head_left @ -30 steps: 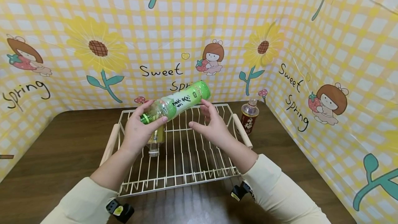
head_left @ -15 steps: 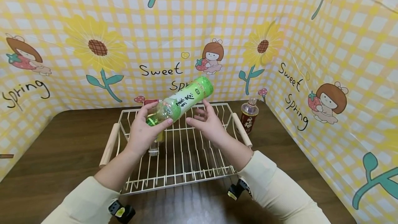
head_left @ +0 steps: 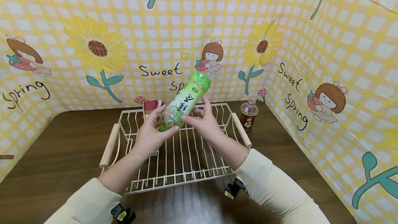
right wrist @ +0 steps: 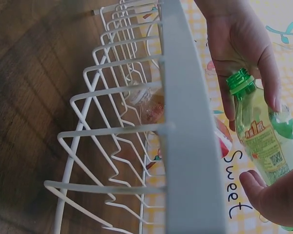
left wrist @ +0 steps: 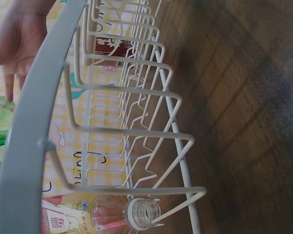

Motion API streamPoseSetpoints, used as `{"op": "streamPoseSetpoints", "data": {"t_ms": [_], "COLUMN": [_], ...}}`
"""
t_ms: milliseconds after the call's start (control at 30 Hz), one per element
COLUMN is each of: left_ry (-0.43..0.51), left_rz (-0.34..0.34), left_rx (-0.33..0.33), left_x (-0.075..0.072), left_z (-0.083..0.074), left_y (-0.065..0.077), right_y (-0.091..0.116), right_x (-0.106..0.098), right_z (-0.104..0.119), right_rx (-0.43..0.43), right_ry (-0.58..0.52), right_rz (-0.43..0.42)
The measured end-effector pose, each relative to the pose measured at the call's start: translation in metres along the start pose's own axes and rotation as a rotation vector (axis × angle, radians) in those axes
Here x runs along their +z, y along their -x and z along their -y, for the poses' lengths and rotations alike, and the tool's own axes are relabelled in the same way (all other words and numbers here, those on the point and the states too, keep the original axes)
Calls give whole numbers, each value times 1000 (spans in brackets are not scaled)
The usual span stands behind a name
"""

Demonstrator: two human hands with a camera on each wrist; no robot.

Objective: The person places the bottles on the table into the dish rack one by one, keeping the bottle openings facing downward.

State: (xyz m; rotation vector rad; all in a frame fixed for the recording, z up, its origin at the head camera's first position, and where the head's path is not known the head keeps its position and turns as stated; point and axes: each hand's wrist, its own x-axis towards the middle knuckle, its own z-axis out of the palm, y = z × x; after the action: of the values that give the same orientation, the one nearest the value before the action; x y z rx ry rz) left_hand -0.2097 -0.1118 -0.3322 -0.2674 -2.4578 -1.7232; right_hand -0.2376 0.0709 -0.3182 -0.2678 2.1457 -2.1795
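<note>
A green plastic bottle [head_left: 185, 101] with a white-and-green label is held tilted above a cream wire rack [head_left: 183, 175], base up and to the right. My left hand [head_left: 152, 136] holds it round the neck end, thumb and fingers on either side. My right hand [head_left: 206, 123] grips the label part, thumb in front and index finger near the base. Its green threaded mouth [right wrist: 240, 78] shows uncapped in the right wrist view. Lying in the rack's left side is another bottle [left wrist: 71, 214], yellow-labelled with a clear neck; in the head view my left hand hides most of it.
Outside the rack's right side stands a dark red-labelled bottle [head_left: 249, 117] on the brown wooden table [head_left: 74, 137]. The rack has wooden handles [head_left: 110, 145] at both sides. A yellow checked cloth [head_left: 174, 20] hangs behind and to the right.
The green bottle has turned steeper, its base rising and its neck end shifting right. My left hand has moved right with it. My right hand has come from beside the bottle onto its label.
</note>
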Motion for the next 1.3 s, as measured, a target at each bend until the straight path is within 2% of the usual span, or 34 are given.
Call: {"op": "streamPoseSetpoints", "data": {"t_ms": [300,633,800,967,1067,1300], "left_ry": [-19,-19,-26,-42,-66,-151], "left_rz": [18,17,61,175,215,166], "left_rx": [37,49,56,55,39,36], "left_x": [6,9,6,-6,-18,-54], "left_z": [3,1,0,-2,-3,-2], "left_y": [-1,1,3,6,9,12], "right_y": [1,1,-3,-9,-13,-28], "right_x": [6,10,7,2,-2,-8], "right_z": [2,2,4,9,12,13], "right_rx": [-9,11,7,10,16,41], "right_ry": [37,-10,-9,0,33,89], "right_rz": [-15,8,21,34,37,64]}}
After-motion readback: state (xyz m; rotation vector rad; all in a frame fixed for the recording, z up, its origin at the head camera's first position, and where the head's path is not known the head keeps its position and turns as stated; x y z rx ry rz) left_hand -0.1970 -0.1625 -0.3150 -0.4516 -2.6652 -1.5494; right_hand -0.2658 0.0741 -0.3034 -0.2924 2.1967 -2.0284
